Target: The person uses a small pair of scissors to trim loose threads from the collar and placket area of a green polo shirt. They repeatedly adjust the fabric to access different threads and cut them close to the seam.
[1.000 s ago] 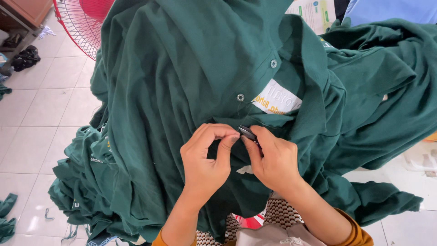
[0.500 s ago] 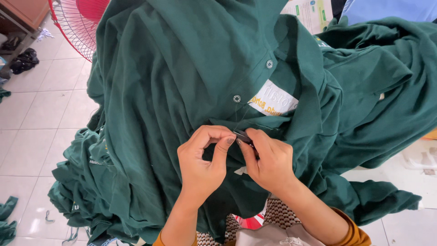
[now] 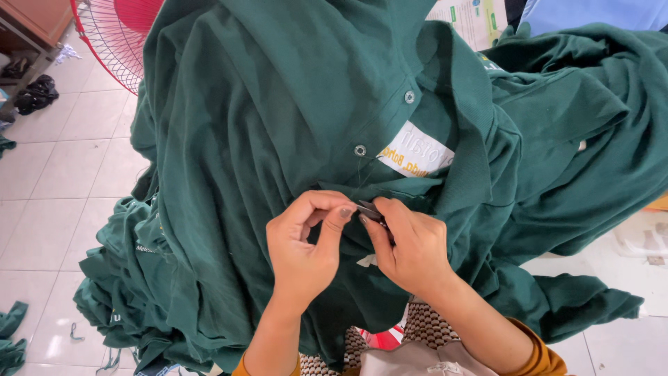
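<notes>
A dark green polo shirt [image 3: 278, 111] lies on top of a heap of the same shirts, its button placket with two grey buttons [image 3: 360, 150] facing up beside a white patch with embroidery [image 3: 415, 153]. My left hand [image 3: 306, 247] pinches the green fabric below the lower button. My right hand [image 3: 410, 244] holds a small dark metal tool [image 3: 369, 210], likely thread snips, its tip at the fabric between my thumbs. A loose thread runs from the lower button toward the tool.
More green shirts [image 3: 591, 125] are piled to the right and hang down to the tiled floor [image 3: 49, 209] at the left. A pink fan [image 3: 115, 35] stands at top left, near a wooden shelf with dark shoes [image 3: 31, 90]. Paper sheets [image 3: 473, 17] lie at the top.
Both hands have stayed on the placket and shifted slightly. My left fingers have closed nearer the tool's tip.
</notes>
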